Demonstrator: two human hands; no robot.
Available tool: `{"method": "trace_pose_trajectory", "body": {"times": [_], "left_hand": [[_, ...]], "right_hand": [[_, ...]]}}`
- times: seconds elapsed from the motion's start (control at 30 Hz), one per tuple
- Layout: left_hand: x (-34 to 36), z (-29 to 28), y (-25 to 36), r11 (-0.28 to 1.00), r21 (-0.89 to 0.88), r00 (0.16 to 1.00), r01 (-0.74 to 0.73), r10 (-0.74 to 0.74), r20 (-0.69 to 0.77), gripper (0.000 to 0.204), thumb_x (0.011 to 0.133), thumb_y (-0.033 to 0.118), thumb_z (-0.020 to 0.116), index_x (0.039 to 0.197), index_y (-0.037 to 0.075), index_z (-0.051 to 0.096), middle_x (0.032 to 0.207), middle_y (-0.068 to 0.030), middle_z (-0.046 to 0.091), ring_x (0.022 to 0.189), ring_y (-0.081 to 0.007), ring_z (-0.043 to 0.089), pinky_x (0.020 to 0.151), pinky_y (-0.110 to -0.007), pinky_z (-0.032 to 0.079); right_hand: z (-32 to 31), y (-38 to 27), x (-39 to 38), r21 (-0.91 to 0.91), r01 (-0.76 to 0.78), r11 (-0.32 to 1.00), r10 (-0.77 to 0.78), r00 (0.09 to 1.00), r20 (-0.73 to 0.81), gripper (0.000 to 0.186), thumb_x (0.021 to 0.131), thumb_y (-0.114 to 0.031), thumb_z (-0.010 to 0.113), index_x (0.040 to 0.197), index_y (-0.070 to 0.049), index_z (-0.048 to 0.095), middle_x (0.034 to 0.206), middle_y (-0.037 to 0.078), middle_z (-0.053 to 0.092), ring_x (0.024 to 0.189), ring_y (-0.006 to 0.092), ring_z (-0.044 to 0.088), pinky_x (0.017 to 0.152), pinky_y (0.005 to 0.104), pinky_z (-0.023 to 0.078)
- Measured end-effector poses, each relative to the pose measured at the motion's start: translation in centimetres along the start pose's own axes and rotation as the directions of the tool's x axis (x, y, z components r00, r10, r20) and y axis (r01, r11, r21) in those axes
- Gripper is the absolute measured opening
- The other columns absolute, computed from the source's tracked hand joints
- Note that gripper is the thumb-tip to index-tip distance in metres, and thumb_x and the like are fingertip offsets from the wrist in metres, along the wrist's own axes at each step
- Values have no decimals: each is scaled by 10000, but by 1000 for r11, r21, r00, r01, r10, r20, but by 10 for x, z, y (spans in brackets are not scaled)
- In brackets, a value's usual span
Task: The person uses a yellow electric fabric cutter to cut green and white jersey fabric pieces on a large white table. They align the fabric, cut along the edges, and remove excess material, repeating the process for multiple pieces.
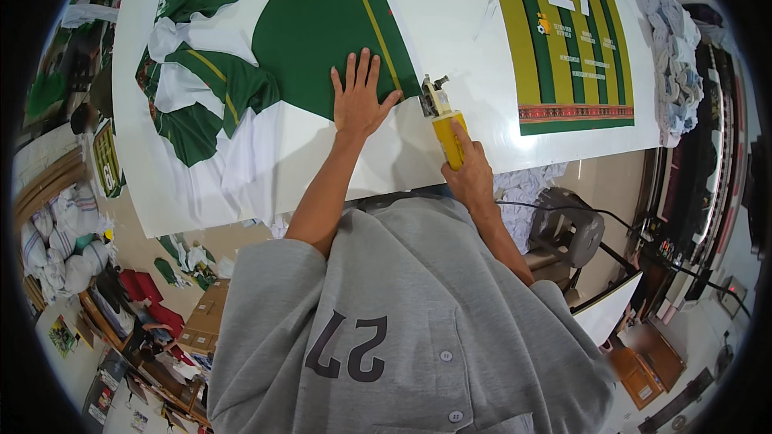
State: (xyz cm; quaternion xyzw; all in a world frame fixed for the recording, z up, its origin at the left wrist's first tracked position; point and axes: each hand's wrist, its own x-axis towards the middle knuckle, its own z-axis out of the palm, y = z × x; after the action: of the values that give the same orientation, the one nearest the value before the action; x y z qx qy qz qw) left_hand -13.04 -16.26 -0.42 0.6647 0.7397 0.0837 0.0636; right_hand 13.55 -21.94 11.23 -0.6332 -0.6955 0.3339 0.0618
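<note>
My left hand (363,96) lies flat with spread fingers on a dark green fabric panel (310,28) that has a thin yellow stripe. In my right hand (470,162) is a yellow handheld electric fabric cutter (449,133), its metal head at the panel's lower right corner. Fingers wrap round its body, the index finger stretched along it. The cutting edge itself is too small to make out. Left of the panel, crumpled green and white fabric (205,84) lies in a heap. A green and yellow striped jersey panel (575,48) lies flat at the right.
Everything rests on a white table (474,40). Pale fabric scraps (671,56) pile along its right edge. A black cable (595,209) runs off right past a grey chair (567,229). Stuffed white sacks (64,245) and cardboard boxes (205,313) stand left, with another person (153,337) beyond.
</note>
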Motion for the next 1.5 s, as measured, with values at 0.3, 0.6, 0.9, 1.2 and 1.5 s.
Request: {"method": "trace_pose_trajectory", "body": {"times": [0.3,0.6,0.9,1.2,1.5], "left_hand": [[0,-4,1,1000,-14,1000,6,-6,13,942,1044,733,537,1753,147,335,1854,-58,223,1709,-303,172,1364,-655,115],[0,-7,0,1000,-29,999,10,-9,42,952,1041,720,544,1765,148,305,1860,-55,205,1715,-296,151,1366,-648,111],[0,-13,0,999,-34,998,13,-11,66,953,1039,749,525,1751,142,342,1855,-70,220,1712,-311,164,1358,-659,134],[1,-18,0,996,-91,996,25,-18,85,967,1037,774,504,1747,136,353,1852,-75,222,1712,-309,154,1362,-662,118],[1,-22,0,990,-135,995,40,-27,97,970,1021,754,556,1746,139,363,1853,-67,223,1713,-302,159,1369,-653,109]], "right_hand": [[2,-8,16,0,32,999,-32,999,-16,939,874,-94,748,1703,-374,407,1201,230,621,1044,489,707,929,562,602],[2,-27,50,-34,19,999,-19,1000,-12,968,871,-90,748,1719,-368,371,1196,239,623,1056,495,705,937,575,592],[-1,-48,99,-46,68,997,-68,998,-12,975,878,-83,752,1727,-353,356,1161,241,635,1072,492,708,956,566,587],[-6,-84,157,-35,73,997,-74,997,-13,967,899,-62,744,1732,-345,342,1201,263,649,1114,481,714,979,547,582],[-6,-121,219,-43,66,997,-67,998,-9,989,893,-68,754,1731,-359,317,1201,261,672,1133,468,714,996,534,582]]}}
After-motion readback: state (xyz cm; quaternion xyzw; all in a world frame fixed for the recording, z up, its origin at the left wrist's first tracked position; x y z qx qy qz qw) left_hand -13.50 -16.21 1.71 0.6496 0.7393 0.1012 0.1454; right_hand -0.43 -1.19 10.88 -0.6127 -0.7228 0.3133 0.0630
